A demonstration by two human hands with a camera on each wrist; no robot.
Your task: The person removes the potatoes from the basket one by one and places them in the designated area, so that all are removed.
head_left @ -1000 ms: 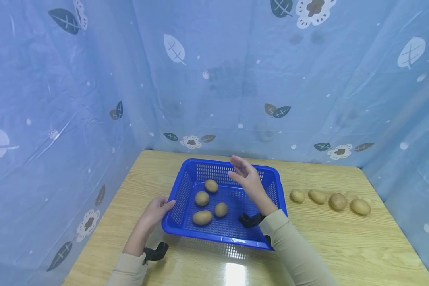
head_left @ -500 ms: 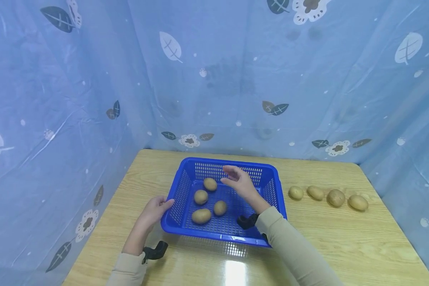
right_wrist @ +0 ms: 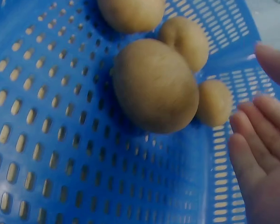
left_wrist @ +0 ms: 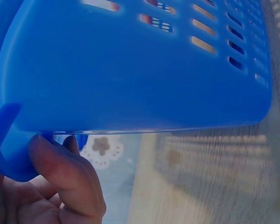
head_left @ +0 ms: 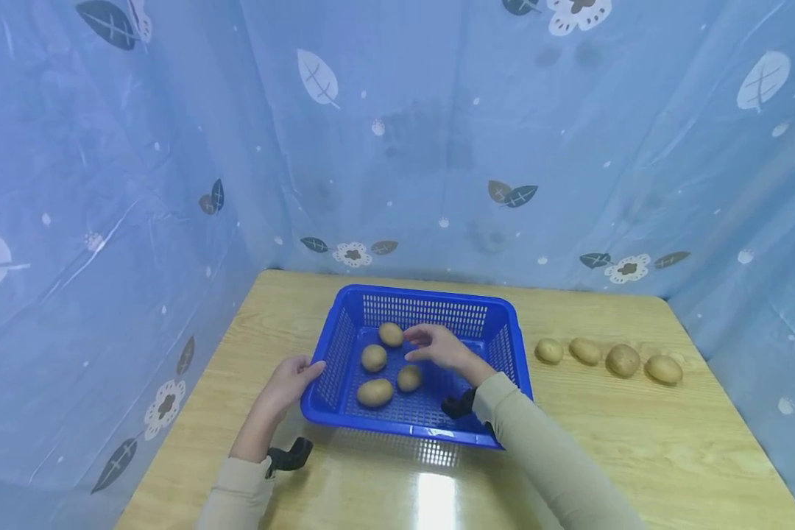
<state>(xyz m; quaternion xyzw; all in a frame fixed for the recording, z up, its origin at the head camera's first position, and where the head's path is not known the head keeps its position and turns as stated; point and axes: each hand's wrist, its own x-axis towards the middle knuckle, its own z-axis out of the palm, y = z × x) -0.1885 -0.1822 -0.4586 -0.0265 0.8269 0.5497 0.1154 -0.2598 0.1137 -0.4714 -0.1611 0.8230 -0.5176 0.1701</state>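
A blue plastic basket (head_left: 404, 429) with slotted walls stands on the table, several potatoes lying on its floor. My left hand (head_left: 285, 384) grips the basket's left rim; in the left wrist view its fingers (left_wrist: 72, 175) curl at the rim's edge. Over the basket, my right hand (head_left: 439, 349) holds nothing, its fingers relaxed and thumb apart. It hovers close to the far potato (head_left: 391, 335) and the nearer right potato (head_left: 409, 379). The left middle potato (head_left: 374, 358) and front potato (head_left: 375, 393) lie farther left. In the right wrist view, a large potato (right_wrist: 156, 86) appears beside the hand.
Several potatoes, among them a round potato (head_left: 623, 361), form a row on the wooden table (head_left: 609, 449) right of the basket. A blue patterned curtain (head_left: 397, 147) surrounds the table at the back and both sides. Black wrist mounts (head_left: 290, 455) sit at both cuffs.
My right hand has come down and left inside the basket, toward the potatoes. The left hand keeps its grip on the rim. The head view has shifted slightly.
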